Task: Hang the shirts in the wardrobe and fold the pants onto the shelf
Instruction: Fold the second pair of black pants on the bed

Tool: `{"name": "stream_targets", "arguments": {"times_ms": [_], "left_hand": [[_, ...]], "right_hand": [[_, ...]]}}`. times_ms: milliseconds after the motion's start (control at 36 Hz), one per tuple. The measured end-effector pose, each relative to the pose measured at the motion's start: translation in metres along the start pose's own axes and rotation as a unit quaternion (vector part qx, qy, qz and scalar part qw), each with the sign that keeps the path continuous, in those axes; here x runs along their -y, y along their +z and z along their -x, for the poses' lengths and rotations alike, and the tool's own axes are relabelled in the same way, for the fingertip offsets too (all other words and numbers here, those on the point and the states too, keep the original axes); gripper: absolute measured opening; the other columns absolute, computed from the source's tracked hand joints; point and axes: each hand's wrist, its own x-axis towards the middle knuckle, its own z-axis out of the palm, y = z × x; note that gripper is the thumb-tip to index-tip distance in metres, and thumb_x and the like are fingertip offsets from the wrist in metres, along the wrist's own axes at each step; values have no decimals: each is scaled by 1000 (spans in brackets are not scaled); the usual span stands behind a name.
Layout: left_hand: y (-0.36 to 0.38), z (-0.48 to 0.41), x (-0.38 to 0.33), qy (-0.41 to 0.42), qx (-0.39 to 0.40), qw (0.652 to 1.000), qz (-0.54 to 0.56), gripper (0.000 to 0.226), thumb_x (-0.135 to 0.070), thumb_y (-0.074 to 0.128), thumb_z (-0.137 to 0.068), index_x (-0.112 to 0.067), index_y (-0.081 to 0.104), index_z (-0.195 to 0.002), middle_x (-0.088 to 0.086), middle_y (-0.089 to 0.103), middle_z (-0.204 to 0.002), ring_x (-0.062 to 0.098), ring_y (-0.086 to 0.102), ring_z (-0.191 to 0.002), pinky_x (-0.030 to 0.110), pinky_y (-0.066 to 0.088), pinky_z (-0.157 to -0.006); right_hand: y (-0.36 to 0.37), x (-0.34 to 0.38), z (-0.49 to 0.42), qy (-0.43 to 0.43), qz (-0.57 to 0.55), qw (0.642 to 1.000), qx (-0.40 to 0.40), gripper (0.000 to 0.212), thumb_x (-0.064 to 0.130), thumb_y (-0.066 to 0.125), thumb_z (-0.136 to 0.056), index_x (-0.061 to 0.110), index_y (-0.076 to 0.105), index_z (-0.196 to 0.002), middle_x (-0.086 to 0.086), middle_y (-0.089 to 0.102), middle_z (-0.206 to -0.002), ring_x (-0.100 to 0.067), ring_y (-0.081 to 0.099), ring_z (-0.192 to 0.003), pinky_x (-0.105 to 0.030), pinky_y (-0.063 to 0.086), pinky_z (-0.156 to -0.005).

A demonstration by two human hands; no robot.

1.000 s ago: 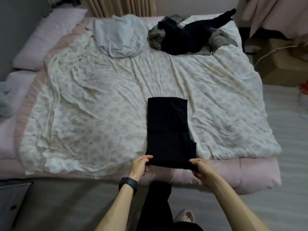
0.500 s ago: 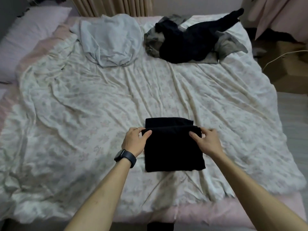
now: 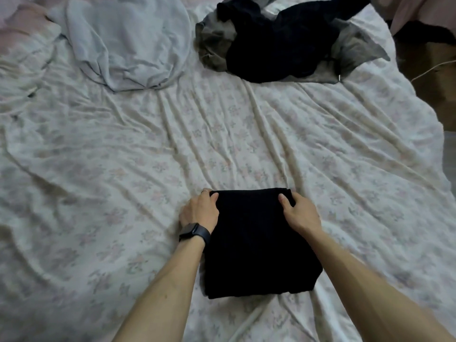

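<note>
Nearest the camera, two bare forearms reach forward over the bed. Between them lie the black pants [image 3: 256, 248], folded into a thick, roughly square packet that rests flat on the flowered bed cover [image 3: 222, 144], at the near middle of the bed.

The left hand [image 3: 199, 211] grips the packet's far left corner. Its thumb lies on top of the cloth and the rest of the hand is tucked at the edge. A dark watch [image 3: 193, 232] sits on that wrist, and a thin ring [image 3: 204, 191] shows on one finger. The right hand [image 3: 299, 213] holds the far right corner in the same way, with the thumb pressed on the top layer and the fingers [image 3: 299, 199] curled round the edge. Both hands are closed on the pants, not spread flat.

Beyond the packet the bed cover stretches away in long wrinkles. At the far left lies a pale blue shirt [image 3: 128, 43], crumpled in a loose mound. Well apart from it, at the far right, a heap of black and grey clothes [image 3: 278, 43] lies tangled, the black piece on top of the grey.

Past the bed's right edge stands a brown cardboard box [image 3: 429, 70] with a white cable [image 3: 434, 69] running across it. Pink fabric [image 3: 419, 11] hangs in the top right corner, and a pink pillow [image 3: 14, 23] shows at the top left.
</note>
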Motion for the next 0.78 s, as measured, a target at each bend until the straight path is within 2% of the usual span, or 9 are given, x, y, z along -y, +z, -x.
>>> {"name": "stream_targets", "arguments": {"times_ms": [56, 139, 194, 250, 333, 444, 500, 694, 778], "left_hand": [[8, 4, 0, 16, -36, 999, 4, 37, -45, 38, -105, -22, 59, -125, 6, 68, -112, 30, 62, -97, 37, 44, -70], [16, 22, -8, 109, -156, 982, -2, 39, -30, 51, -103, -14, 57, -137, 10, 58, -137, 32, 56, -122, 46, 46, -90], [22, 41, -19, 200, -196, 960, 2, 51, -32, 49, -100, -13, 49, -147, 11, 45, -153, 30, 42, -141, 51, 36, -109], [33, 61, -29, 255, -156, 954, -9, 61, -39, 41, -99, -18, 33, -156, 6, 26, -164, 26, 20, -153, 52, 17, -122], [51, 72, -26, 245, -87, 963, -63, 66, -44, 36, -96, -25, 24, -159, 2, 11, -168, 26, 9, -155, 53, 9, -122], [66, 50, -1, 223, -43, 966, -122, 71, -63, 36, -95, -43, 11, -158, -2, 0, -169, 31, -1, -155, 55, 1, -122], [75, 43, 5, 197, -45, 972, -119, 74, -70, 37, -91, -49, 8, -157, -3, -1, -169, 35, -5, -154, 55, -3, -122], [95, 35, 15, 201, -74, 973, -91, 70, -73, 32, -92, -52, 11, -155, -4, -2, -169, 37, -6, -154, 59, 1, -120], [101, 38, 14, 200, -66, 972, -103, 70, -74, 30, -92, -52, 12, -155, -4, -1, -169, 37, -7, -154, 60, 0, -120]], "right_hand": [[5, 0, 0, 2, 11, 1000, -23, 45, 58, 40, -101, 23, 61, -121, 3, 67, -111, -23, 63, -103, -38, 49, -81], [9, 2, 7, -25, 55, 991, -120, 48, 51, 45, -100, 18, 51, -134, -7, 55, -135, -29, 51, -122, -45, 46, -96], [16, 9, 19, -89, 89, 972, -198, 50, 47, 48, -99, 19, 47, -140, -8, 41, -151, -31, 38, -136, -50, 38, -105], [30, 16, 39, -179, 126, 948, -231, 52, 45, 47, -98, 25, 44, -146, -4, 31, -161, -27, 28, -147, -49, 26, -115], [60, 9, 60, -261, 197, 930, -171, 58, 48, 38, -101, 36, 31, -157, 0, 16, -169, -21, 11, -156, -52, 11, -124], [73, -15, 40, -233, 261, 932, -91, 63, 66, 25, -101, 46, 8, -159, 4, -2, -170, -18, -5, -157, -58, -2, -122], [79, -22, 29, -225, 263, 935, -79, 64, 69, 24, -100, 49, 5, -158, 6, -4, -170, -17, -7, -156, -58, -6, -122], [93, -32, 17, -152, 203, 961, -113, 61, 64, 20, -102, 49, 4, -158, 8, -11, -169, -25, -12, -156, -61, -6, -120], [96, -37, 14, -149, 196, 964, -104, 64, 65, 24, -101, 47, 3, -159, 10, -12, -169, -26, -14, -155, -65, 2, -119]]}}
